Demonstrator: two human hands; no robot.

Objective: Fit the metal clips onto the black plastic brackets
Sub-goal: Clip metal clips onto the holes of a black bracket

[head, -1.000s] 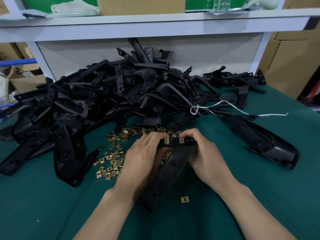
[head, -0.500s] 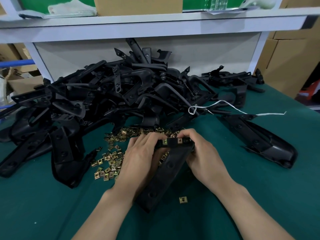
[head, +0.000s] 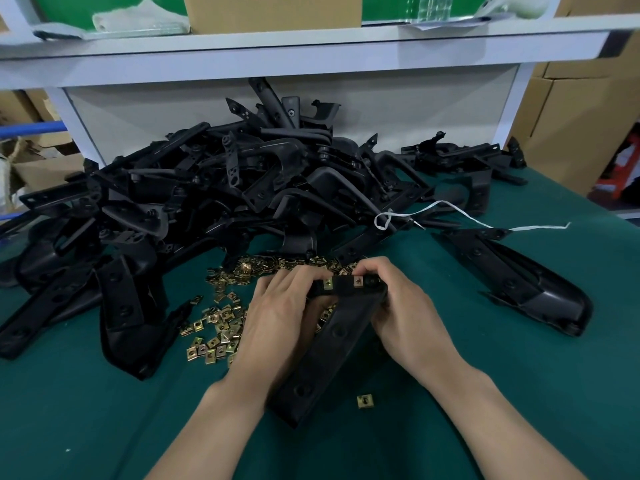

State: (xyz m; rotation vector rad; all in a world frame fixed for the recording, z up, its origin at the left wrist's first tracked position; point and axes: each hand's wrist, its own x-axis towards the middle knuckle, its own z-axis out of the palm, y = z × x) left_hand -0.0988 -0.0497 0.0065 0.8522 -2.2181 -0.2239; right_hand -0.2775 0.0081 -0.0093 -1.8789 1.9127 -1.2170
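1. Table (head: pixel 104 427): green cover, with a white shelf (head: pixel 311 60) across the back above it.
2. Pile of brackets (head: pixel 214 188): black plastic in a tangled heap, filling the left and centre back of the table.
3. Loose clips (head: pixel 216 327): brass-coloured, scattered on the table just in front of the pile. Some are hidden behind the left hand.
4. Left hand (head: pixel 277 320): fingers curled over the top end of the held bracket, gripping it from the left.
5. Held bracket (head: pixel 329 348): long, black and slanted. Top end is raised between both hands, lower end sits low by the left forearm.
6. Fitted clips (head: pixel 328 285): two, side by side on the held bracket's top edge, between the fingertips of both hands.
7. Right hand (head: pixel 408 317): fingers curled round the same top end, gripping it from the right.
8. Single clip (head: pixel 364 400): flat on the table, alone, just right of the held bracket's lower end.
9. String (head: pixel 450 211): white, draped over the pile's right edge and out across the table.
10. Spare bracket (head: pixel 519 282): lies alone on the table, right of the right hand and apart from it.
11. Cardboard boxes (head: pixel 571 109): far right, beyond the table.
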